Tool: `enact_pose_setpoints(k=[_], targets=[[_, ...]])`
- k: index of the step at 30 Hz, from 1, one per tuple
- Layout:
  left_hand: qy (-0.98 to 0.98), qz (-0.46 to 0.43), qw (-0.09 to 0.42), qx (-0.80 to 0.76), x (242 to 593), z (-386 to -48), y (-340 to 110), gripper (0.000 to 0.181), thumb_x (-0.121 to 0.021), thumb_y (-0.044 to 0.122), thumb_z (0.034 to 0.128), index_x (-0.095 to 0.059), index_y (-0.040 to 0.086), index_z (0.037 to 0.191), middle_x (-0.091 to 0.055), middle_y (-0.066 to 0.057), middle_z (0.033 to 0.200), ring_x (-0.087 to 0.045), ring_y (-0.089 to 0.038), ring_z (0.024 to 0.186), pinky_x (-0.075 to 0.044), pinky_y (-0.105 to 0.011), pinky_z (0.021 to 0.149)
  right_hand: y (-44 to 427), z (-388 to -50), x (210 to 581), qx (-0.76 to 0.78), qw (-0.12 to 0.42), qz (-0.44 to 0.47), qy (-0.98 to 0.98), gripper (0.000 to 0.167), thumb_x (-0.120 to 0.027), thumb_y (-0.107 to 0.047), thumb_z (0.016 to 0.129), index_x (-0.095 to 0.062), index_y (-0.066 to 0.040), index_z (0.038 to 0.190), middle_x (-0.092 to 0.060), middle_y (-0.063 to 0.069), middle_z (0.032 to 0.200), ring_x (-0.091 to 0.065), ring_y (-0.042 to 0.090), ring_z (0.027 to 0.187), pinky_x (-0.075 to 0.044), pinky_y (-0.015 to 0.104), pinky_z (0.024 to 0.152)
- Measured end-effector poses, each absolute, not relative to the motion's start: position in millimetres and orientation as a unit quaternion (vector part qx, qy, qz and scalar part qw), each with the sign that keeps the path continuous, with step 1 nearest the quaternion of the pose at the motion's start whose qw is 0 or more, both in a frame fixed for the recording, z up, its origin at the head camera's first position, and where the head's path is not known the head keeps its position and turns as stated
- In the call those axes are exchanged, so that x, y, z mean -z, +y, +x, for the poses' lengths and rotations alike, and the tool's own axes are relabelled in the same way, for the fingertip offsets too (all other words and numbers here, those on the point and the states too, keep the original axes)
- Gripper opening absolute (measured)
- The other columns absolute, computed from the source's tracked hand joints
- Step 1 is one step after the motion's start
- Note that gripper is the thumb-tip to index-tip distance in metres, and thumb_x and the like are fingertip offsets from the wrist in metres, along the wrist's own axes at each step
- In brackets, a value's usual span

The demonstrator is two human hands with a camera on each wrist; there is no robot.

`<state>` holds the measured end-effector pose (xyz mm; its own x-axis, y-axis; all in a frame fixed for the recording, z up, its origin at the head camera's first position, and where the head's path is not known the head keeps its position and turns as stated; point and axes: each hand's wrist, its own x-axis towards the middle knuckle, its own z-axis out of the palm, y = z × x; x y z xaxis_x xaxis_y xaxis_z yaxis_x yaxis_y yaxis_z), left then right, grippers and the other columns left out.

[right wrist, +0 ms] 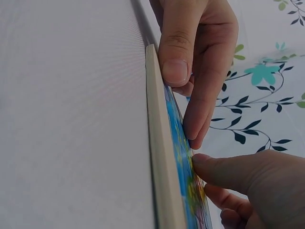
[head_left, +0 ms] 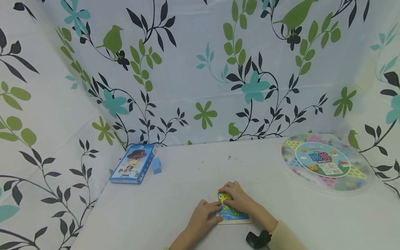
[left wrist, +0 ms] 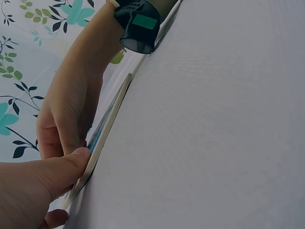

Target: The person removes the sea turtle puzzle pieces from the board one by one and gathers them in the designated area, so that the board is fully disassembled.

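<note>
A picture board with a pale frame [head_left: 235, 221] and a blue, yellow and green picture lies flat on the table. My left hand [head_left: 202, 217] is at its left side; the thumb touches the frame edge and fairly straight fingers reach onto the picture, as the right wrist view shows of the left hand [right wrist: 202, 62]. My right hand [head_left: 239, 198] lies over the upper part, its fingers touching the picture. In the right wrist view the thumb and fingertips of the right hand [right wrist: 252, 186] rest on the picture surface. Its far fingers are partly hidden.
A blue illustrated box [head_left: 132, 165] lies at the back left with a small blue block [head_left: 156, 165] beside it. At the back right is a large round clear package [head_left: 325, 163] with a colourful label. Patterned cloth [head_left: 200, 86] hangs behind the white table [head_left: 150, 208].
</note>
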<state>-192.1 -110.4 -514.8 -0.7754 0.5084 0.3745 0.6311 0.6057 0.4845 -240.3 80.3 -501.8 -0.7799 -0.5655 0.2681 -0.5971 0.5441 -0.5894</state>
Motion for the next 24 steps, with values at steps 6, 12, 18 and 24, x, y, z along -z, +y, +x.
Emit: enact_pose_setpoints(k=[6, 12, 18, 24], targets=[[-0.885, -0.326, 0.111, 0.314, 517.5, -191.9, -109.1, 0.036, -0.066, 0.032, 0.0767, -0.067, 0.007, 0.102, -0.061, -0.002, 0.111, -0.036, -0.002, 0.071, -0.034, -0.013, 0.059, 81.3, -241.2, 502.7, -0.338, 0.021, 0.341, -0.877, 0.030, -0.065, -0.007, 0.079, -0.059, -0.002, 0.108, -0.049, 0.003, 0.099, -0.035, 0.017, 0.086, -0.037, 0.032, 0.073], [-0.886, -0.318, 0.110, 0.318, 519.0, -192.6, -110.3, 0.035, -0.068, 0.031, 0.0752, -0.067, 0.007, 0.101, -0.061, 0.000, 0.111, -0.035, -0.002, 0.071, -0.034, -0.013, 0.059, 77.6, -242.4, 501.1, -0.329, 0.022, 0.341, -0.880, 0.027, -0.065, -0.009, 0.078, -0.059, -0.005, 0.105, -0.048, 0.000, 0.097, -0.035, 0.016, 0.086, -0.036, 0.031, 0.073], [-0.894, -0.298, 0.083, 0.325, 518.0, -192.5, -111.0, 0.036, -0.068, 0.032, 0.0746, -0.067, 0.009, 0.101, -0.060, 0.002, 0.113, -0.034, -0.002, 0.071, -0.035, -0.015, 0.060, 72.9, -244.6, 500.2, -0.325, 0.023, 0.331, -0.886, 0.025, -0.064, -0.007, 0.075, -0.059, -0.005, 0.099, -0.047, -0.001, 0.093, -0.035, 0.016, 0.083, -0.036, 0.030, 0.070], [-0.895, -0.293, 0.072, 0.328, 516.1, -192.5, -109.2, 0.036, -0.068, 0.032, 0.0747, -0.067, 0.009, 0.102, -0.060, 0.002, 0.113, -0.035, -0.002, 0.072, -0.035, -0.016, 0.061, 70.1, -245.9, 499.0, -0.300, 0.024, 0.327, -0.896, 0.023, -0.061, -0.006, 0.071, -0.056, -0.010, 0.093, -0.044, -0.003, 0.085, -0.035, 0.016, 0.078, -0.035, 0.030, 0.067]])
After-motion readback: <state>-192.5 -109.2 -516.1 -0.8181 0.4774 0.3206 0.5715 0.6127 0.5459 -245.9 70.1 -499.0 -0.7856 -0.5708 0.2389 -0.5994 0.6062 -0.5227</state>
